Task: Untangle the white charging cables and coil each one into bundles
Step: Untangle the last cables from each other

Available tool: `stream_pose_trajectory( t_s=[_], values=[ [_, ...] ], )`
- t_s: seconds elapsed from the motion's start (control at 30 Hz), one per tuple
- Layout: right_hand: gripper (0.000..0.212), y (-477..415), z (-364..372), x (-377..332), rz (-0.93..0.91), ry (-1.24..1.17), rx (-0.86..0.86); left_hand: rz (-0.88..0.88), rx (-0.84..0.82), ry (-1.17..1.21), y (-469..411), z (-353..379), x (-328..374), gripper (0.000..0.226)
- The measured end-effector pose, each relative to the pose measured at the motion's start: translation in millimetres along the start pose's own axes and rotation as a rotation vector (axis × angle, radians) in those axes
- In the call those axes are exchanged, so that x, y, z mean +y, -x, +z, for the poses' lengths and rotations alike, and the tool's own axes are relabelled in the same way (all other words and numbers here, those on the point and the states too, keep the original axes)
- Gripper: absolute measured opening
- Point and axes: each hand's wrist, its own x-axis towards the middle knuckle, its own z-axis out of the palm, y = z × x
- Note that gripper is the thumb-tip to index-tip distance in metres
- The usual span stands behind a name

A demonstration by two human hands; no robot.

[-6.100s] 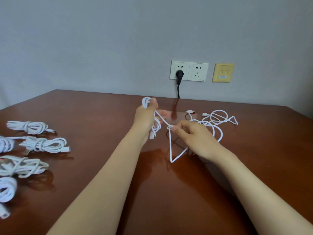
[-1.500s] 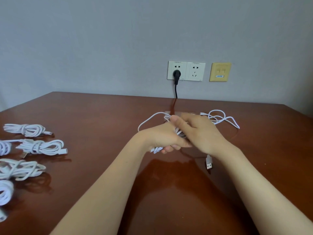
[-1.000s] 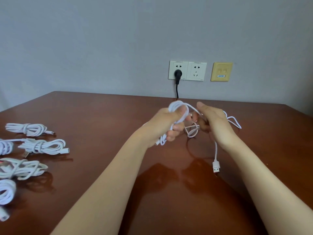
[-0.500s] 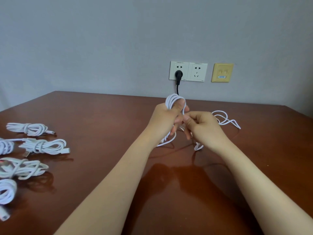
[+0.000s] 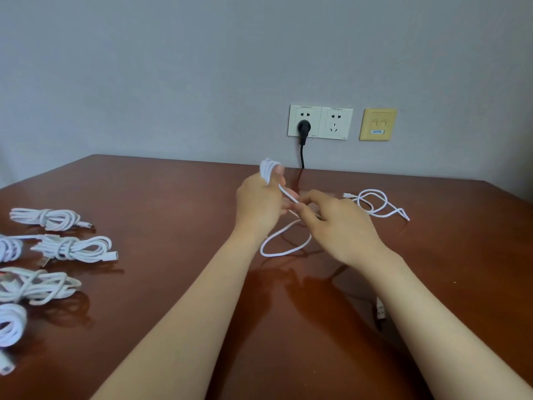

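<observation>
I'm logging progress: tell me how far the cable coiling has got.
Done: several coiled bundles lie on the left of the table. In hand: the left hand holds a part-wound coil while the right hand pinches its tail. Left: one loose cable lies uncoiled beyond.

A black plug occupies the white socket above the table.

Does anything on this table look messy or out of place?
Only the loose white cable sprawled in loops beyond the right hand: it lies uncoiled, unlike the tied bundles at the left edge of the table. Nothing looks damaged.
</observation>
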Motion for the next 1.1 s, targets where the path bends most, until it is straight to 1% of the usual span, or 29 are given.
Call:
stream_pose_trajectory(
  t_s=[0.1,0.17,0.23,0.3,0.37,0.43,0.5,0.57,0.63,0.7,0.77,0.83,0.93,1.0,1.03,1.07,1.1],
  values=[
    [0.044,4,-3,3,0.022,0.13,-0.106,-0.146,0.109,0.479,-9,-12,10,0.03],
    [0.046,5,-5,10,0.029,0.152,-0.168,-0.234,0.194,0.783,-17,-28,13,0.033],
    [0.042,5,-7,16,0.032,0.093,-0.159,-0.317,0.212,0.899,-22,-39,8,0.038],
    [0.035,5,-8,16,-0.001,0.087,-0.117,-0.388,0.197,0.862,-24,-42,0,0.039],
    [0.035,5,-9,13,-0.043,0.105,-0.083,-0.428,0.191,0.737,-25,-39,-5,0.038],
    [0.028,5,-9,14,-0.086,0.066,-0.045,-0.424,0.192,0.601,-23,-38,-4,0.036],
    [0.023,4,-8,15,-0.117,-0.002,-0.006,-0.389,0.159,0.438,-21,-34,-5,0.034],
    [0.024,3,-8,12,-0.13,-0.107,0.027,-0.319,0.067,0.222,-16,-28,-7,0.034],
    [0.02,2,-9,9,-0.12,-0.225,0.074,-0.252,-0.073,0.04,-8,-21,-6,0.038],
    [0.016,2,-8,8,-0.083,-0.298,0.123,-0.219,-0.223,-0.11,-1,-14,-3,0.046],
    [0.017,2,-7,10,-0.05,-0.314,0.16,-0.207,-0.361,-0.227,6,-5,-3,0.058],
    [0.018,1,-5,12,-0.016,-0.3,0.197,-0.238,-0.496,-0.178,11,3,-5,0.068],
    [0.014,0,-6,13,0.059,-0.288,0.243,-0.369,-0.605,-0.001,15,8,0,0.075],
    [0.015,0,-9,11,0.105,-0.274,0.243,-0.386,-0.699,0.045,15,7,3,0.076],
    [0.016,1,-9,11,0.118,-0.264,0.243,-0.377,-0.743,0.041,14,6,2,0.073],
    [0.018,1,-9,10,0.126,-0.26,0.242,-0.372,-0.769,0.029,13,4,2,0.064],
    [0.019,1,-9,9,0.136,-0.269,0.243,-0.37,-0.775,0.013,13,2,2,0.051]
  ],
)
